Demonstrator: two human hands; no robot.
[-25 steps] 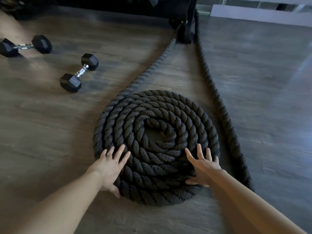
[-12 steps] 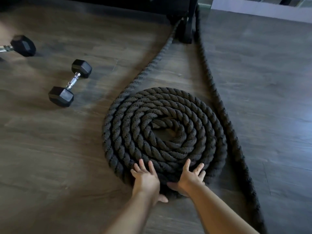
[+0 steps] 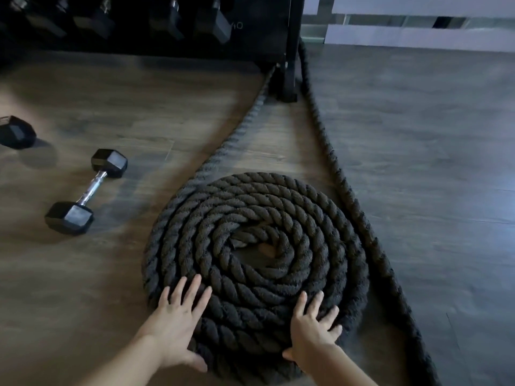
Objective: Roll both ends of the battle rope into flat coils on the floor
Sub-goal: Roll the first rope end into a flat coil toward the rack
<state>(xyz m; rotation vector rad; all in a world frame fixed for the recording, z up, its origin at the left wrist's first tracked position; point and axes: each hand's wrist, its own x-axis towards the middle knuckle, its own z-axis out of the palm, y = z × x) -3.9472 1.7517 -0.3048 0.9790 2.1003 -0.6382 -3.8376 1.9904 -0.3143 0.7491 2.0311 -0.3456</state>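
Observation:
A thick black battle rope lies in a flat spiral coil [image 3: 256,263] on the wood floor in front of me. Its tail runs up and away from the coil's left side toward the foot of a black rack [image 3: 288,79]. The rope's other length [image 3: 348,190] lies straight along the coil's right side and runs past me at the lower right. My left hand [image 3: 178,321] rests flat on the coil's near left edge, fingers spread. My right hand [image 3: 312,327] lies flat on the near right edge, fingers spread too.
A black hex dumbbell [image 3: 86,190] lies on the floor to the left of the coil. Part of a second dumbbell [image 3: 16,132] shows at the left edge. The dark rack at the back holds several more dumbbells [image 3: 195,20].
My hands came together at the coil's near edge, then spread apart again. The coil now sits nearer the rack, with a shorter tail leading to it.

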